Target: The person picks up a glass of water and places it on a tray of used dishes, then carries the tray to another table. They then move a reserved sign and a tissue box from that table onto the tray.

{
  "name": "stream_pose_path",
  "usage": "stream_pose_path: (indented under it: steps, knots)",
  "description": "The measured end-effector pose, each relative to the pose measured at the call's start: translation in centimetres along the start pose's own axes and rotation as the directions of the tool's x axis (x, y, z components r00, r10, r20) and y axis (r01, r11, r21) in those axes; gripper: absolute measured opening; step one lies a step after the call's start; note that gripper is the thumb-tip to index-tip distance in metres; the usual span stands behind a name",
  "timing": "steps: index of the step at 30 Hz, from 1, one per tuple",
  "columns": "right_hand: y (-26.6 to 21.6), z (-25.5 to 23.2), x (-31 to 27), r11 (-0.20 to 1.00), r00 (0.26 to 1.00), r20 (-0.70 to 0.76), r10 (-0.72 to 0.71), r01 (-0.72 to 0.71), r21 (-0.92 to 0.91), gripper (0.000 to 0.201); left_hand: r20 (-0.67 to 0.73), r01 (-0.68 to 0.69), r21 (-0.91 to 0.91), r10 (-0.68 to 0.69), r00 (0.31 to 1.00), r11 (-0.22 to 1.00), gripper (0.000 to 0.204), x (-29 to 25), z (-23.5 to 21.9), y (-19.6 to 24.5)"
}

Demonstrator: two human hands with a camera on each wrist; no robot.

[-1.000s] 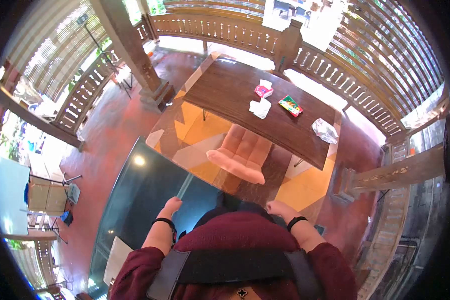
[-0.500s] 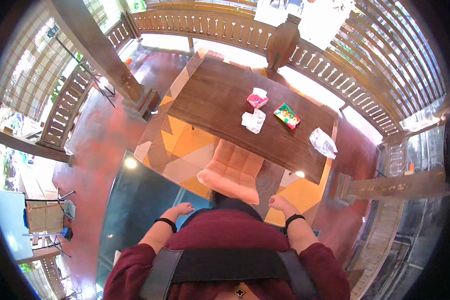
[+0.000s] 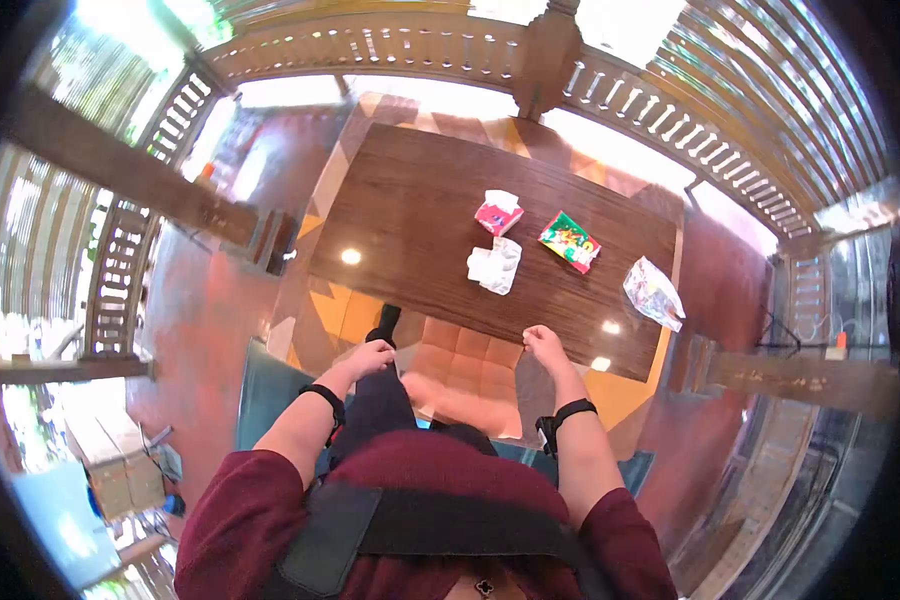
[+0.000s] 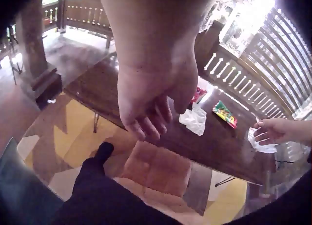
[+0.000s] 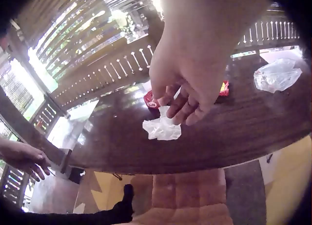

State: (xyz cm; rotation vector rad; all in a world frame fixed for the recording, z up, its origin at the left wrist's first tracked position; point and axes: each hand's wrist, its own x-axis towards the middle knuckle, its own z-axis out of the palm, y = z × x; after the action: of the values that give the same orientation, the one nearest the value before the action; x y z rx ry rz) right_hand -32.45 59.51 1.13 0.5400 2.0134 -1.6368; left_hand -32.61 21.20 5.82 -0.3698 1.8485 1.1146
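My left hand (image 3: 372,357) hangs in front of the body, fingers loosely curled and holding nothing, above my leg beside the padded peach chair (image 3: 467,362). Across from it my right hand (image 3: 544,347) hovers by the near edge of the brown wooden table (image 3: 410,185), its fingers loosely bent around nothing. On the tabletop lie a pink-red pack (image 3: 500,217) with white tissue at its top, a crumpled white piece (image 3: 495,268), a green-and-red packet (image 3: 570,242) and a clear plastic bag (image 3: 654,292) near the right end.
The chair stands at the table's near side, on a patterned yellow-and-brown rug (image 3: 340,312). A dark glassy surface (image 3: 260,395) lies at the left. Wooden posts (image 3: 547,65) and a railing (image 3: 390,50) enclose the space.
The body has moved forward, bringing the table and chair closer. Both hands have risen forward from the waist, and a leg and foot now show beside the chair. The tabletop items look unmoved.
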Motion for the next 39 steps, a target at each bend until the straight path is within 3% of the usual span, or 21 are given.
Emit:
stream_pose_path:
  steps: [2, 5, 6, 7, 9, 11, 13, 16, 19, 20, 24, 27, 29, 31, 32, 35, 36, 39]
  knots:
    - [-1.4, 0.5, 1.7, 0.994, 0.995, -0.08, 0.062, -0.054, 0.092, 0.014, 0.059, -0.027, 0.078, 0.023, 0.998, 0.997, 0.025, 3.2, -1.2, 3.8]
    - [-3.0, 1.3, 5.7, 0.987, 0.982, -0.174, 0.071, -0.044, 0.155, 0.015, 0.126, -0.291, 0.268, 0.266, 0.956, 0.918, 0.021, 11.0, -3.8, 7.7]
    - [-3.2, 1.7, 7.0, 0.986, 0.977, -0.203, 0.068, -0.034, 0.165, 0.016, 0.159, -0.269, 0.218, 0.238, 0.958, 0.938, 0.022, 12.2, -4.6, 10.8]
    - [-3.3, 2.0, 9.4, 0.988, 0.966, -0.252, 0.06, -0.021, 0.155, 0.018, 0.207, -0.166, 0.185, 0.127, 0.97, 0.969, 0.023, 15.1, -5.6, 12.5]
    - [-2.3, 3.2, 13.1, 0.993, 0.939, -0.339, 0.065, -0.026, 0.117, 0.021, 0.219, -0.351, 0.378, 0.286, 0.933, 0.857, 0.025, 22.4, -6.7, 14.0]
    - [-3.5, 4.4, 16.3, 0.989, 0.915, -0.39, 0.1, -0.047, 0.142, 0.024, 0.228, -0.428, 0.448, 0.362, 0.904, 0.785, 0.027, 26.0, -7.3, 18.1]
    - [-3.9, 5.6, 20.2, 0.995, 0.89, -0.449, 0.082, -0.047, 0.089, 0.024, 0.223, -0.433, 0.507, 0.372, 0.901, 0.745, 0.031, 30.4, -7.3, 20.4]
    - [-4.0, 6.7, 25.6, 0.975, 0.883, -0.462, 0.083, 0.023, 0.221, 0.025, 0.195, -0.444, 0.465, 0.401, 0.895, 0.766, 0.035, 35.9, -6.2, 21.8]
    - [-4.3, 7.4, 29.5, 0.995, 0.813, -0.58, -0.05, 0.088, 0.038, 0.025, 0.199, -0.445, 0.424, 0.398, 0.896, 0.789, 0.039, 39.4, -4.4, 22.3]
    - [-4.4, 8.0, 30.2, 0.999, 0.767, -0.642, -0.009, 0.03, 0.022, 0.026, 0.194, -0.463, 0.413, 0.421, 0.886, 0.784, 0.039, 40.0, -3.8, 22.3]
    - [-3.0, 8.4, 32.5, 0.994, 0.743, -0.669, 0.018, 0.058, 0.091, 0.024, 0.09, -0.452, 0.367, 0.453, 0.887, 0.813, 0.027, 41.5, -2.1, 22.6]
    - [-2.3, 9.1, 32.6, 0.949, 0.697, -0.712, 0.084, 0.162, 0.271, 0.027, 0.05, -0.442, 0.383, 0.459, 0.887, 0.811, 0.018, 42.6, -1.9, 22.2]
    - [-3.4, 9.3, 31.0, 0.918, 0.716, -0.681, 0.155, 0.151, 0.368, 0.029, 0.19, -0.251, 0.169, 0.218, 0.957, 0.953, 0.022, 42.2, -1.9, 22.1]
    - [-3.8, 9.8, 29.8, 0.889, 0.715, -0.672, 0.193, 0.162, 0.428, 0.029, 0.151, -0.234, 0.149, 0.212, 0.966, 0.961, 0.027, 40.7, -2.1, 22.6]
    - [-4.0, 9.9, 29.1, 0.931, 0.698, -0.695, 0.173, 0.116, 0.347, 0.027, 0.133, -0.226, 0.138, 0.208, 0.969, 0.964, 0.03, 39.8, -2.0, 22.7]
    - [-6.8, 10.1, 25.9, 0.891, 0.712, -0.686, 0.146, 0.208, 0.405, 0.027, 0.161, -0.366, 0.131, 0.344, 0.925, 0.921, 0.044, 37.5, -2.1, 22.8]
    - [-6.9, 10.3, 24.8, 0.932, 0.701, -0.708, 0.089, 0.193, 0.308, 0.028, 0.167, -0.447, 0.191, 0.419, 0.892, 0.874, 0.045, 35.7, -2.1, 23.4]
    - [-7.5, 11.6, 20.9, 0.919, 0.686, -0.724, 0.066, 0.242, 0.313, 0.029, 0.165, -0.543, 0.213, 0.518, 0.839, 0.812, 0.041, 32.7, -2.1, 22.4]
